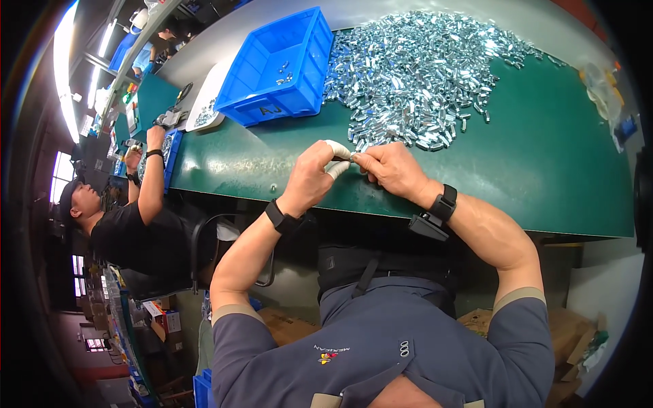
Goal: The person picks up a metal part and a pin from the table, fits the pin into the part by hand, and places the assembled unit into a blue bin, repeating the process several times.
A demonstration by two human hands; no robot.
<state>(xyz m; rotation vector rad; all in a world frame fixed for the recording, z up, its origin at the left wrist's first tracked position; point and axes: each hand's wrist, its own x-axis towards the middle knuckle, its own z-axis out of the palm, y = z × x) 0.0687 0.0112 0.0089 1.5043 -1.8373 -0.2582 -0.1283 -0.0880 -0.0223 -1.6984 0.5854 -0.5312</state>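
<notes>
Over the near part of the green tabletop (530, 177), both of my hands meet at the fingertips. My left hand (316, 175) has pale covers on its thumb and a finger, and is pinched on a small shiny metal piece (353, 156). From the other side my right hand (394, 170) grips the same piece between thumb and forefinger. Most of the piece is hidden by the fingers. Just beyond my hands spreads a large heap of small silvery metal pieces (415, 75). Left of the heap stands a blue plastic bin (272, 105) with a few metal pieces inside.
A white tray (211, 92) with small metal parts stands left of the bin. Farther left, a co-worker (129, 217) in black sits at the bench beside another blue bin (173, 153). A clear plastic bag (602, 95) lies at the far right edge.
</notes>
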